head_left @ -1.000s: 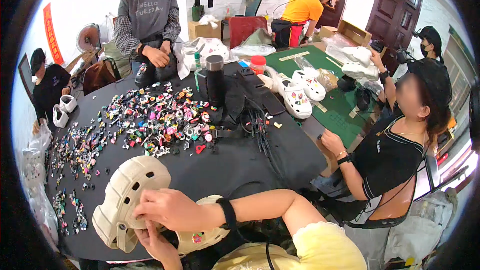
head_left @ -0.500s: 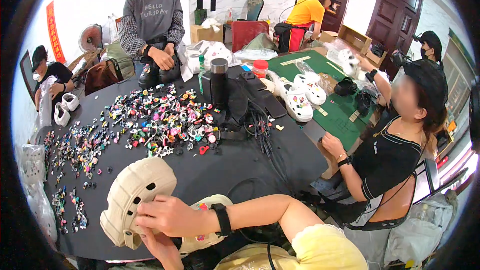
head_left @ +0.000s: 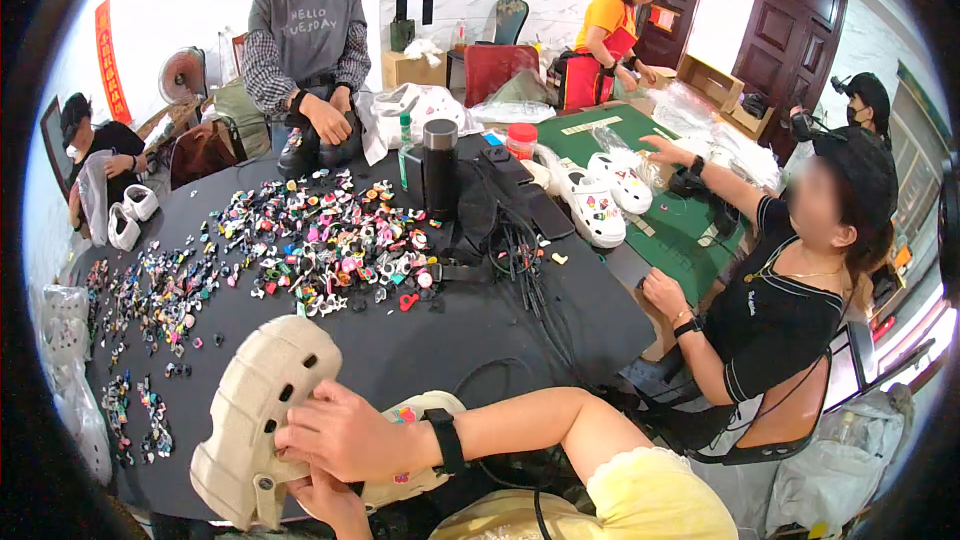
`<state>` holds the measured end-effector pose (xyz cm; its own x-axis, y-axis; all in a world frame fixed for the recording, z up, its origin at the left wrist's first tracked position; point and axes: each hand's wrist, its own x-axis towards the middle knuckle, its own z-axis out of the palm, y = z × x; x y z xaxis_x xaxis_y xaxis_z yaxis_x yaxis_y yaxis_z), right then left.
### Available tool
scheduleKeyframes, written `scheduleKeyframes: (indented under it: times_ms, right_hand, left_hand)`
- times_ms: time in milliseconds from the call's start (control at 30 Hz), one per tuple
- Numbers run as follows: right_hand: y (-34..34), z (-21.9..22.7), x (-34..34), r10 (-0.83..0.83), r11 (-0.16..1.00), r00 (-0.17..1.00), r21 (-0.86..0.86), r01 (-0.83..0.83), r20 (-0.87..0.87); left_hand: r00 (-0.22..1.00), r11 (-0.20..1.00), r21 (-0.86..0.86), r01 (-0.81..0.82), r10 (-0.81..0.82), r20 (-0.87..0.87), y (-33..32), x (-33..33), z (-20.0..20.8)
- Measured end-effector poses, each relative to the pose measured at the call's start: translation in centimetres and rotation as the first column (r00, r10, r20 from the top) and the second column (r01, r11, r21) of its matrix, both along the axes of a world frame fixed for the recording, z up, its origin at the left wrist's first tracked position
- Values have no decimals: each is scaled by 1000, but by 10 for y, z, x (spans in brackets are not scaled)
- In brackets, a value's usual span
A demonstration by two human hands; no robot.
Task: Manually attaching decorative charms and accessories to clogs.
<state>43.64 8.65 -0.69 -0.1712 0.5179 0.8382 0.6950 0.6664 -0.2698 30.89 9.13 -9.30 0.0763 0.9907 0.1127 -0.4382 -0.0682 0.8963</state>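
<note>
A cream clog (head_left: 250,380) is tipped on its side near the table's front edge, its sole turned to the left and its row of side holes showing. My right hand (head_left: 345,430), with a black band at the wrist, is closed on the clog's upper, fingers at the holes. Lower down, my left hand (head_left: 330,502) grips the same clog by its opening; its fingertips are hidden inside. Under my right wrist lies a second cream clog (head_left: 440,399) with colourful shoe charms on it, partly covered by my arm.
Shoe charms (head_left: 330,240) lie heaped across the black table (head_left: 520,340). Beyond them stand a dark tumbler (head_left: 440,170) and a bundle of black cables (head_left: 530,285). Decorated white clogs (head_left: 595,210) rest by a green mat (head_left: 580,140). Several co-workers surround the tables.
The clog in my hands has tilted and shifted slightly left and down. At right, a co-worker's raised hand has come down over the green mat; the person in orange at the back has straightened up.
</note>
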Motion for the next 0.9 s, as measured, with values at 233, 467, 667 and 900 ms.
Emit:
scheduleKeyframes:
  times_ms: [233,467,667,900]
  right_hand:
    - [26,1,14,-18,983,965,-181,-32,-263]
    - [25,-6,9,133,942,946,-258,-213,-294]
    - [24,-2,8,253,911,909,-235,-340,-331]
    - [21,-3,9,286,922,916,-177,-343,-281]
  left_hand:
    - [893,999,-33,29,-41,-447,-17,3,20]
    - [993,996,34,-82,84,-79,-5,14,13]
    - [995,995,79,-55,62,-82,-8,11,12]
    - [991,998,64,-15,23,-135,-5,8,7]
